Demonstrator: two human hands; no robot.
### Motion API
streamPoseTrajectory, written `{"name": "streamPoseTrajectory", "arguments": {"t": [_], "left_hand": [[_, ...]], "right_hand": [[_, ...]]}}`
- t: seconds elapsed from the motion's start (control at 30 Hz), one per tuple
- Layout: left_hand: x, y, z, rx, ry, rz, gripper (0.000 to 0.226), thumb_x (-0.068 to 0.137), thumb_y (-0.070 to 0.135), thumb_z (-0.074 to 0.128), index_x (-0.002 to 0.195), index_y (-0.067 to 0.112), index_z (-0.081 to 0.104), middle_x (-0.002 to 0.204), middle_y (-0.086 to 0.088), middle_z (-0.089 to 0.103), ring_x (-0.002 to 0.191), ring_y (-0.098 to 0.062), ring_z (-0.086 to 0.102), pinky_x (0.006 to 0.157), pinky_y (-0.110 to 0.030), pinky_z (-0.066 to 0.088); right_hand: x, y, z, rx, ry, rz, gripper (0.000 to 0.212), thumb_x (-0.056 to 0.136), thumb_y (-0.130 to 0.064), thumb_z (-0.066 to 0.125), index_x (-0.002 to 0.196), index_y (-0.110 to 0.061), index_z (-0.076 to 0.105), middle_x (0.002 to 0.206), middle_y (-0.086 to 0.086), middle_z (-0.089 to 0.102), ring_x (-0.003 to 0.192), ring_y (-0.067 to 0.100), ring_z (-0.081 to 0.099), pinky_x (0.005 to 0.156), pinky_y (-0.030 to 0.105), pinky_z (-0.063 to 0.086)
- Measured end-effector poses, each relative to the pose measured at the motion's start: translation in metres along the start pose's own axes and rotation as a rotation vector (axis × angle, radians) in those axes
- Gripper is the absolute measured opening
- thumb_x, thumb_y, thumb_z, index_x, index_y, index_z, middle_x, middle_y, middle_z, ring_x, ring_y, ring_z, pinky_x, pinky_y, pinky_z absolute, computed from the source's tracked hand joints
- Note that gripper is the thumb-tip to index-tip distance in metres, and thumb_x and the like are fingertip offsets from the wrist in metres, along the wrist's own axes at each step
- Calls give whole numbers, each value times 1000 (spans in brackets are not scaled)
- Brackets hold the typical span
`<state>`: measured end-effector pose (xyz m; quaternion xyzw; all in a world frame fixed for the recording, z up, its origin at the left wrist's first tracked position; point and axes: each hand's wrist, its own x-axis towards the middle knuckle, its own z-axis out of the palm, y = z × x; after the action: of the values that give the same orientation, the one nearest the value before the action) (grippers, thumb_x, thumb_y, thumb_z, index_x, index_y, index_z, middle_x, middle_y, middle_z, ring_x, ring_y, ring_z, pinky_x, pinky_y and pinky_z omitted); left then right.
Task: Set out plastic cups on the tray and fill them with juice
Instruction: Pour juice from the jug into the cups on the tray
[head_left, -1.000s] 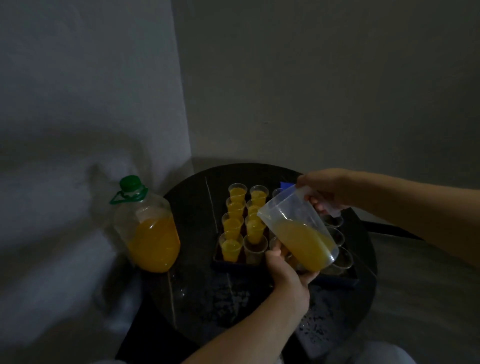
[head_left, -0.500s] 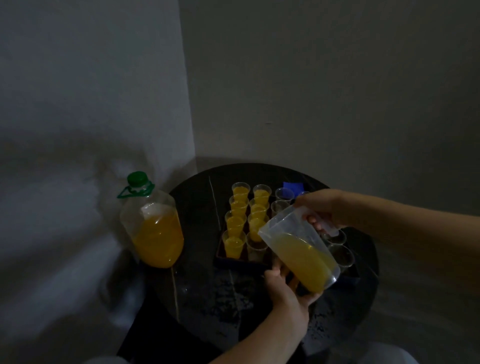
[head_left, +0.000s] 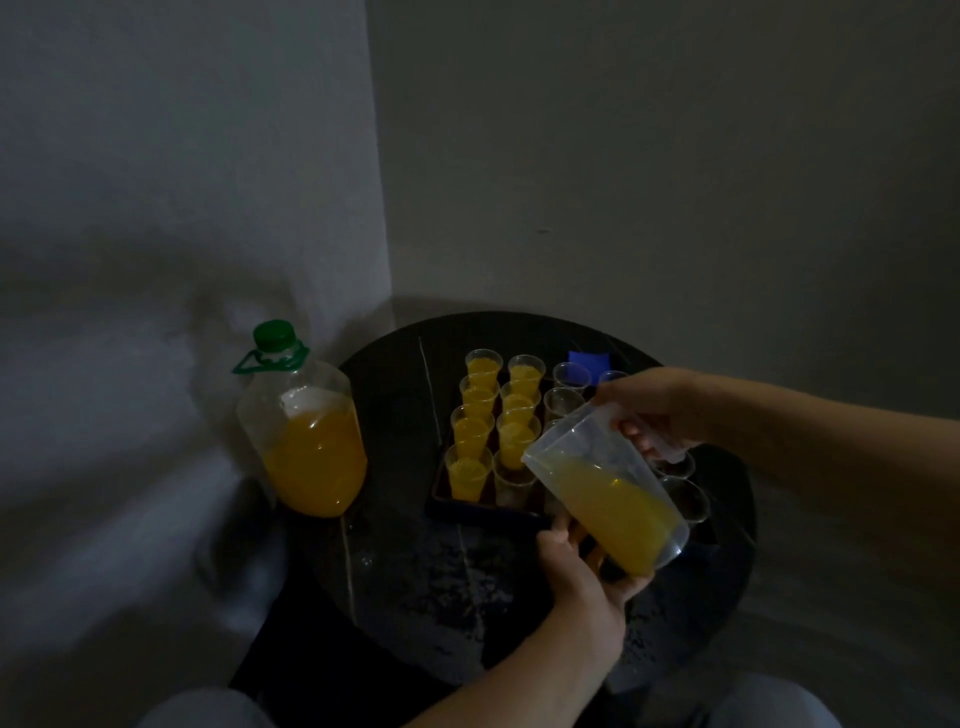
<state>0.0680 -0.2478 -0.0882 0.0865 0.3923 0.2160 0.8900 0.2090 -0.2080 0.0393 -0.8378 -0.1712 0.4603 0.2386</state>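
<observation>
Two hands I see on tilted clear plastic juice jug (head_left: 608, 493), right hand (head_left: 657, 410) curled round handle, left hand (head_left: 587, 577) cupping base with curled fingers

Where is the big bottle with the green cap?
Head view: the bottle stands at the round table's left edge, left of the tray.

The clear plastic jug of orange juice (head_left: 613, 499) has come lower and nearer the person. Its spout is now over the empty clear plastic cup (head_left: 511, 482) at the dark tray's (head_left: 483, 512) near edge. The left grip (head_left: 582, 577) has slid from the cups to under the jug.
</observation>
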Motion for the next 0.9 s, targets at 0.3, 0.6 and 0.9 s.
{"name": "streamPoseTrajectory", "arguments": {"t": [0.3,0.6,0.9], "left_hand": [[8,-3,-3,-29,-13,2,43,102,40,29,134,31,57,134,-11,51,119,-36,53,91,-66,52],[11,-4,-3,-51,-42,8,43,101,38,31,132,32,59,137,-9,52,124,-37,52,92,-69,50],[8,-4,1,-49,-63,13,39,103,37,29,127,36,60,134,-10,52,122,-36,52,96,-71,46]], "right_hand": [[6,-5,1,-39,-3,6,31,99,-34,55,76,-14,55,55,2,46,52,13,40,57,27,34],[6,-14,1,-47,-22,56,25,96,-32,59,79,-14,55,59,2,47,54,13,41,59,26,34],[10,-17,0,-62,-14,63,28,98,-33,57,77,-14,56,54,1,48,50,12,40,55,24,32]]}}
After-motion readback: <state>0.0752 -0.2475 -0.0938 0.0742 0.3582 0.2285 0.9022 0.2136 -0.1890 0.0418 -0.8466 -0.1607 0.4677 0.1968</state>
